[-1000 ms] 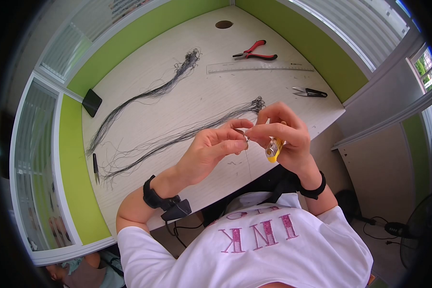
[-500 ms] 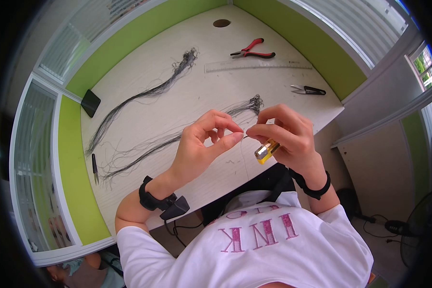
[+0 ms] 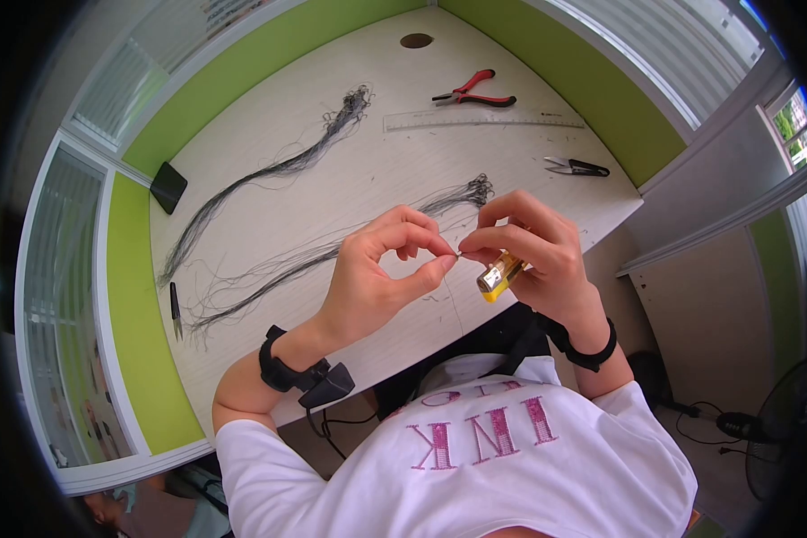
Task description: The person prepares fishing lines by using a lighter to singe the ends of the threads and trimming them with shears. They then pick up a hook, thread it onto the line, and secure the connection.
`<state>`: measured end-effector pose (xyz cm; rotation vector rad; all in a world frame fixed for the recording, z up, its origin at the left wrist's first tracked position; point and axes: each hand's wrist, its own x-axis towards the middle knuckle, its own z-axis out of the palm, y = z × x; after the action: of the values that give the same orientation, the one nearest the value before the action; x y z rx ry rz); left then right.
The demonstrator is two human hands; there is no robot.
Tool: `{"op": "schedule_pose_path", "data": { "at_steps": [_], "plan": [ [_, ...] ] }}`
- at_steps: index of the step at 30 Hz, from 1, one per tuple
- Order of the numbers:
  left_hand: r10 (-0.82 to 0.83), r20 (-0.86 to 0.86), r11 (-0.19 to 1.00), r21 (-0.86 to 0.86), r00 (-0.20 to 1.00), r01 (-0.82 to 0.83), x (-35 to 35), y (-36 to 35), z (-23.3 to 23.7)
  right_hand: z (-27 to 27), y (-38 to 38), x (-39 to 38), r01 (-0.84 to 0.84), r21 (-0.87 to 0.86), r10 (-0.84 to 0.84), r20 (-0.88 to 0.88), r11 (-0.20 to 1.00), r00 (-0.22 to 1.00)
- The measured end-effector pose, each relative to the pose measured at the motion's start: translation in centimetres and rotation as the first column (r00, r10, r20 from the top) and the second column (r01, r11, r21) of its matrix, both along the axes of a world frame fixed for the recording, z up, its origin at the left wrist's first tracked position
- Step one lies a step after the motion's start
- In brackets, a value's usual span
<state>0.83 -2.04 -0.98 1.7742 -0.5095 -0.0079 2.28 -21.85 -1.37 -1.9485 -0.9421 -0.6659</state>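
"One thin thread (image 3: 452, 300), on the ruler's (image 3: 484, 120) near side. Held how?"

"Left hand (image 3: 381, 273) pinching its end; right hand (image 3: 542, 251) wrapped round a yellow lighter (image 3: 500, 276). What meets at their fingertips is too tiny to make out."

"And around the ruler?"

"Pliers (image 3: 462, 93) just beyond, snips (image 3: 587, 168) near its right end, one dark bundle (image 3: 269, 170) leftward, a nearer bundle (image 3: 287, 279) partly hidden by the left hand."

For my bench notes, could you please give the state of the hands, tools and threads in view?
Left hand: pinching something too small to identify
Right hand: holding the yellow lighter
Yellow lighter: no flame visible
Upper thread bundle: stretched out, one end curled
Lower thread bundle: stretched out, one end curled
Pliers: handles spread
Snips: blades apart
Ruler: lying flat
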Motion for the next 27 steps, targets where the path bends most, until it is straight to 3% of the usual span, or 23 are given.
{"op": "schedule_pose_path", "data": {
  "at_steps": [5, 16, 22, 24, 27],
  "plan": [
    [-0.004, -0.012, 1.0, 0.017, 1.0, 0.004, 0.05, -0.02, 0.03, 0.49, -0.29, -0.26, 0.04, -0.096, -0.036, 0.041, 0.995, 0.999],
    [-0.011, -0.003, 0.999, 0.032, 1.0, 0.012, 0.06, -0.01, 0.13, 0.33, -0.15, -0.21, 0.048, -0.116, -0.034, 0.124, 0.992, 0.992],
    [0.025, 0.156, 0.99, 0.134, 0.987, -0.046, -0.12, -0.29, 0.54, 0.06, 0.04, -0.23, 0.038, -0.095, -0.029, 0.1, 0.995, 0.995],
    [0.058, 0.398, 0.978, 0.162, 0.915, -0.133, -0.08, -0.53, 0.36, 0.03, 0.07, -0.21, 0.035, -0.085, -0.027, 0.089, 0.996, 0.996],
    [0.032, 0.526, 0.955, 0.233, 0.85, -0.181, -0.21, -0.47, 0.61, 0.08, -0.04, -0.23, 0.02, -0.086, -0.016, 0.046, 0.996, 0.999]
  ]
}}
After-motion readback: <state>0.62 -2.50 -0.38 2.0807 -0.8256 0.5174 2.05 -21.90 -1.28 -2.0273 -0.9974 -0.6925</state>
